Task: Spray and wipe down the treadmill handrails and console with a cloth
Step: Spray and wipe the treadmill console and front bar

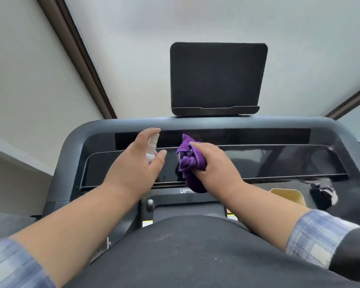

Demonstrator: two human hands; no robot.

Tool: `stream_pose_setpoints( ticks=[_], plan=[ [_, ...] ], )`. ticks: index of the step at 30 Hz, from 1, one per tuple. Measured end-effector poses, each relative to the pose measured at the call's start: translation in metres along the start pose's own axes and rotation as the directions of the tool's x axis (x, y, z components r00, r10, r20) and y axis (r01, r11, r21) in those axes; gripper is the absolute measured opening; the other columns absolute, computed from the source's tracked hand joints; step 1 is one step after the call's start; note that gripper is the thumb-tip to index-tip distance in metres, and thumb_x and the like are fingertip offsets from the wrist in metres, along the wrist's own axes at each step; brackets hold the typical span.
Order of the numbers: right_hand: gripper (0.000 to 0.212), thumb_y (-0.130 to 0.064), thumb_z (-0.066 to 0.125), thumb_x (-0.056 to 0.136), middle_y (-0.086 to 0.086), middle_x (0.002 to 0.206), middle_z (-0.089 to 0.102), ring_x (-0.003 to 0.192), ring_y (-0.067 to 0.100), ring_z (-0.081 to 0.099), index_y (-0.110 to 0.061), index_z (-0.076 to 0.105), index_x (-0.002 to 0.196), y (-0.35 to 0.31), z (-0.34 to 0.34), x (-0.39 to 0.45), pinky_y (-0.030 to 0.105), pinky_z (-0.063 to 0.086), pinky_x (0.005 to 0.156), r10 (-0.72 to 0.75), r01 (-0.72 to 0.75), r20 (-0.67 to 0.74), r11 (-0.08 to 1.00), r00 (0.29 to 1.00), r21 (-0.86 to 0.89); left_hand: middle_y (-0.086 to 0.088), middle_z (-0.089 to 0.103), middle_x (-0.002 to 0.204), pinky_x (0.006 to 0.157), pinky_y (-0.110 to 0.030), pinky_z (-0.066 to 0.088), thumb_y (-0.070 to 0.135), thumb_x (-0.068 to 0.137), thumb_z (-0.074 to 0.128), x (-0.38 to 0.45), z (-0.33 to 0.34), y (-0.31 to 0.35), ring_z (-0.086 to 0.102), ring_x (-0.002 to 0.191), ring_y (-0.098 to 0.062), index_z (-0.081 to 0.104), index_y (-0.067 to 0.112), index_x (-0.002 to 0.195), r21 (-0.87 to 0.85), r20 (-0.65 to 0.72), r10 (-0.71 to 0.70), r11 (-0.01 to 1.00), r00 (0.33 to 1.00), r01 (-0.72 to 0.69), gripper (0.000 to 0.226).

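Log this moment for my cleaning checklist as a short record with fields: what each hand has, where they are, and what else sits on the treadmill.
left hand: left hand grips a small white spray bottle, forefinger on top
right hand: right hand holds a bunched purple cloth
place: both over the dark console
above console: black tablet holder on the top rail
right of console: tan object, unclear what

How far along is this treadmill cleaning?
Nothing looks finished yet; no wiped area can be told apart. In hand: the left hand holds a small white spray bottle aimed at the console's dark panel, and the right hand grips a bunched purple cloth against it. Left: the rest of the console and the handrails.
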State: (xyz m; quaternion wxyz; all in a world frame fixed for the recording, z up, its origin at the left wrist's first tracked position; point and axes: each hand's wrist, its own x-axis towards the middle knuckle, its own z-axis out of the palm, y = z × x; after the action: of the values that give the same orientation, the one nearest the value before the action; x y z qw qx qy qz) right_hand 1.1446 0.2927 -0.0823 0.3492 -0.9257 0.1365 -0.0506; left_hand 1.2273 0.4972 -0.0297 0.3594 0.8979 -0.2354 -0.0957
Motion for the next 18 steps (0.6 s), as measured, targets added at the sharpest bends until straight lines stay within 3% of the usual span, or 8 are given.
stream_pose_setpoints(
  ticks=[5,8,10,13,18],
  plan=[
    [0.069,-0.026,0.077,0.081,0.0,0.144,0.051,0.128,0.025,0.045,-0.027,0.052,0.145,0.033,-0.024,-0.016,0.035,0.033,0.111,-0.003,0.007,0.019,0.98,1.0,-0.2,0.009,0.062,0.095,0.083,-0.035,0.05,0.041,0.097,0.054,0.045,0.026,0.017,0.061,0.086,-0.015,0.025,0.047,0.136,0.11,0.029,-0.006,0.994,1.0,0.003,0.049],
    [0.076,-0.043,0.071,0.084,-0.001,0.153,0.04,0.135,0.025,0.038,-0.034,0.038,0.152,0.052,-0.033,-0.011,0.037,0.027,0.115,0.013,0.056,0.174,0.921,0.985,-0.385,0.009,0.06,0.086,0.077,-0.035,0.049,0.041,0.097,0.053,0.066,0.041,0.033,0.06,0.08,-0.017,0.026,0.045,0.137,0.191,0.04,-0.001,0.982,0.999,-0.007,0.048],
    [0.085,-0.059,0.063,0.085,0.001,0.159,0.031,0.142,0.025,0.03,-0.034,0.025,0.157,0.058,-0.037,-0.006,0.037,0.019,0.119,-0.002,0.146,0.294,0.871,0.956,-0.469,0.006,0.061,0.091,0.079,-0.037,0.051,0.042,0.097,0.053,0.08,0.054,0.046,0.061,0.083,-0.02,0.026,0.042,0.137,0.25,0.059,0.012,0.968,0.998,-0.026,0.048],
    [0.101,-0.074,0.057,0.08,0.007,0.165,0.016,0.149,0.032,0.015,-0.032,0.011,0.159,0.062,-0.04,-0.004,0.048,0.012,0.123,-0.034,0.246,0.411,0.845,0.911,-0.475,0.003,0.065,0.097,0.081,-0.037,0.052,0.041,0.097,0.053,0.096,0.082,0.067,0.064,0.088,-0.022,0.026,0.04,0.136,0.302,0.095,0.01,0.953,0.995,-0.039,0.047],
    [0.114,-0.074,0.062,0.076,0.007,0.167,-0.004,0.152,0.034,-0.003,-0.035,-0.008,0.157,0.073,-0.044,0.003,0.054,0.0,0.123,-0.044,0.293,0.521,0.866,0.852,-0.406,0.002,0.06,0.104,0.073,-0.034,0.05,0.045,0.096,0.054,0.12,0.124,0.097,0.057,0.079,-0.02,0.029,0.039,0.134,0.391,0.106,-0.019,0.92,0.994,-0.024,0.046]
  ],
)
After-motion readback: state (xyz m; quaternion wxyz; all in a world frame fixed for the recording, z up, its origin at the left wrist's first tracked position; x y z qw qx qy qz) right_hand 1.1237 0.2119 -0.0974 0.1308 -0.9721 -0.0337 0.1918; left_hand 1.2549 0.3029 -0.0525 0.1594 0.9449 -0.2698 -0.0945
